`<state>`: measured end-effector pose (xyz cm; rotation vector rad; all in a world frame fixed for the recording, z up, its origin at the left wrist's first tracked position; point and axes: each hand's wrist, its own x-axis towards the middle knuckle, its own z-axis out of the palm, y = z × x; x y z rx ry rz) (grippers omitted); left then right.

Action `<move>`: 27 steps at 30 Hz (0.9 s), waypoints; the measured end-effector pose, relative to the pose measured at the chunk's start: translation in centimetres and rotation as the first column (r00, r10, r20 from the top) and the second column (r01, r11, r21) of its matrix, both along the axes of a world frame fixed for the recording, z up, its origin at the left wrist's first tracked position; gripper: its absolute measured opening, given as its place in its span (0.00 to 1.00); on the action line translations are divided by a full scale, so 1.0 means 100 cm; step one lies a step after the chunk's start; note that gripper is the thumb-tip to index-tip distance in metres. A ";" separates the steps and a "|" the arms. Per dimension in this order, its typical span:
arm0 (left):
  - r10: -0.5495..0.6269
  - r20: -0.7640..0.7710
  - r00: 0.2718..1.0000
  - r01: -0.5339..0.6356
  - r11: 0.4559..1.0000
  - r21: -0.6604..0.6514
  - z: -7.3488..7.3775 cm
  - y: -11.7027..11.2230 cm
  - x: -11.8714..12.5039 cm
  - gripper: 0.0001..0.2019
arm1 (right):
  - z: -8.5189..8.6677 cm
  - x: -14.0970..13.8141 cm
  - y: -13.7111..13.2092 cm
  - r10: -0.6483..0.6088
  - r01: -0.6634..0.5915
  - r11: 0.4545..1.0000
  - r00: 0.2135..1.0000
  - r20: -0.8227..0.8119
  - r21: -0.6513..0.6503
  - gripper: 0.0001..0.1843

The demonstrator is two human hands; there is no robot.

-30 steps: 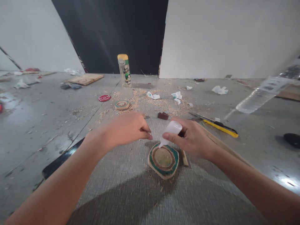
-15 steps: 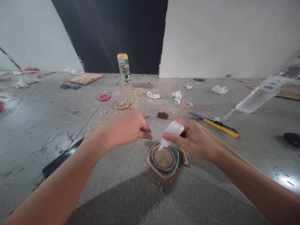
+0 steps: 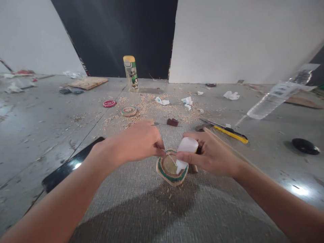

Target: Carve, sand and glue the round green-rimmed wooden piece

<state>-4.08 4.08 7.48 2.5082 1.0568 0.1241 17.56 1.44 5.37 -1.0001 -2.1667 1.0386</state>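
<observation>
A wooden disc [image 3: 170,180] with a green ring and a pale round middle lies flat on the grey surface between my hands. My right hand [image 3: 210,153] is wrapped round a small white squeeze bottle [image 3: 187,145], tilted so its nozzle points down over the right part of the disc. Whether the nozzle touches the wood I cannot tell. Pinched in the fingertips of my left hand [image 3: 141,140] is a thin pale stick [image 3: 172,158], slanting over the disc's middle towards the nozzle. Its kind is too small to make out.
Behind my hands lie a second ringed wooden disc [image 3: 129,110], a red round lid [image 3: 109,103] and a dark brown block [image 3: 172,122]. A yellow utility knife [image 3: 231,134] and black mouse [image 3: 305,146] lie right; a phone [image 3: 71,165] lies left. A drink bottle [image 3: 131,74] stands behind wood shavings.
The squeeze bottle's nozzle has moved from the disc's upper left to its right side. My left fingertips have come closer over the disc, and the thin stick now shows. The view has shifted slightly.
</observation>
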 end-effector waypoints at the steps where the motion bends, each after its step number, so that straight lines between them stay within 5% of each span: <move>1: -0.022 -0.024 0.999 0.022 1.000 0.008 0.000 0.000 0.001 0.11 | -0.002 0.000 0.000 -0.005 0.005 1.000 1.000 -0.002 -0.010 0.16; 27: 0.001 -0.034 0.999 -0.003 0.997 -0.076 -0.007 0.001 -0.004 0.12 | -0.021 -0.001 0.001 -0.036 0.017 0.989 0.991 -0.131 -0.145 0.18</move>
